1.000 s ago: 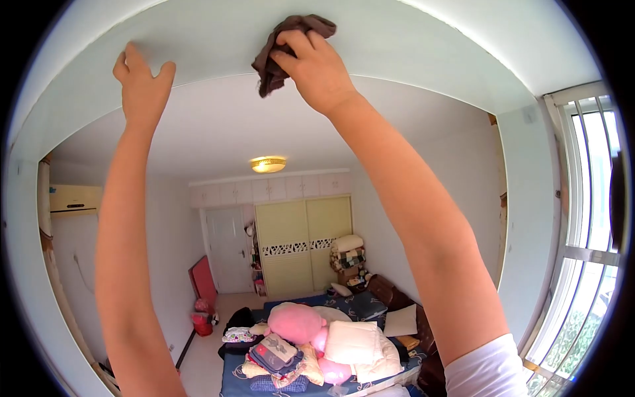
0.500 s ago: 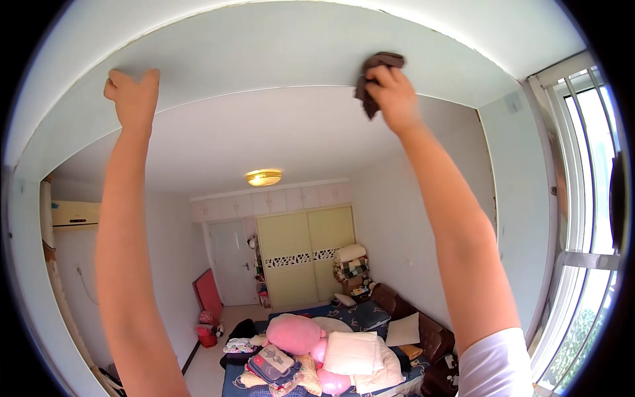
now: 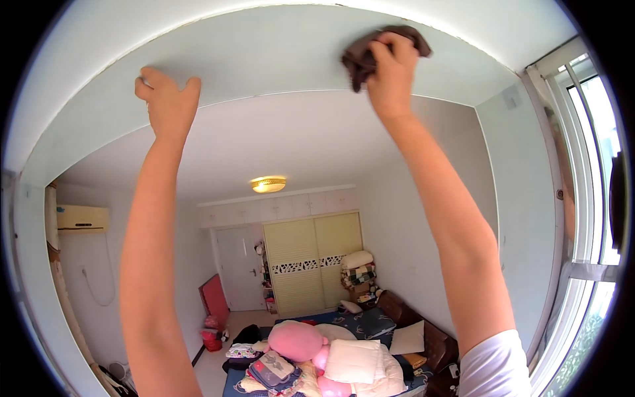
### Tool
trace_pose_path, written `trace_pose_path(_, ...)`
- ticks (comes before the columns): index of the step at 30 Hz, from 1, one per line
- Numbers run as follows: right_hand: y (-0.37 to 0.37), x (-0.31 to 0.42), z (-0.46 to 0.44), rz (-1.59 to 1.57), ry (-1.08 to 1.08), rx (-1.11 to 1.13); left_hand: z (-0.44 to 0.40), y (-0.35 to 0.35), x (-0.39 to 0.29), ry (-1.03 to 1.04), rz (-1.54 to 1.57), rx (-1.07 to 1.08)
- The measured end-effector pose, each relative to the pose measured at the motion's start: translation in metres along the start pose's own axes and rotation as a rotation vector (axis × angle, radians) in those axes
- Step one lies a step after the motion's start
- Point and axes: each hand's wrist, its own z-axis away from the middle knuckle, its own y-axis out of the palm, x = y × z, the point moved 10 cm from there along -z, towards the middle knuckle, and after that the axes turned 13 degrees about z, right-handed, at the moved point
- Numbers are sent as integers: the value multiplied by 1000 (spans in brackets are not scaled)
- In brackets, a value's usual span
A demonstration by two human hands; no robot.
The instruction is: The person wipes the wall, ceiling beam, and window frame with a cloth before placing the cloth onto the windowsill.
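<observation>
Head view: holding the left hand [image 3: 170,102] up at the beam [image 3: 271,56], toward its left end, grip wide; farther right, clutching the cloth [image 3: 360,58] in the right hand [image 3: 395,78], between the beam's upper and lower edges.

free: beam face [image 3: 278,56] between hands [image 3: 393,76] | blocks: ceiling [image 3: 479,23] above, side panel [image 3: 519,152] right

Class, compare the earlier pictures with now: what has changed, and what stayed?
The right hand has carried the dark cloth rightward along the pale overhead panel; the left hand has shifted slightly right. Nothing was taken or let go: the right hand keeps the cloth, the left stays empty. The pile on the bed looks unchanged.
</observation>
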Motion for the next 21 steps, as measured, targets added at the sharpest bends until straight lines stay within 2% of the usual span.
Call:
trace_pose_path(4,12,80,-18,-172,-224,22,5,-6,-7,67,-42,-62)
trace_pose_path(7,19,89,-21,-169,-335,141,1,-4,-5,53,-24,-116)
trace_pose_path(10,9,58,-17,-132,-437,218,0,0,-4,-2,66,-168)
trace_pose_path(12,-2,19,-13,-109,-414,268,5,0,-14,40,126,-234)
trace_pose_path(18,-29,-120,9,43,-209,333,12,25,-32,72,26,-280)
trace_pose_path(21,-51,-189,21,125,10,258,5,30,-27,-16,66,-249)
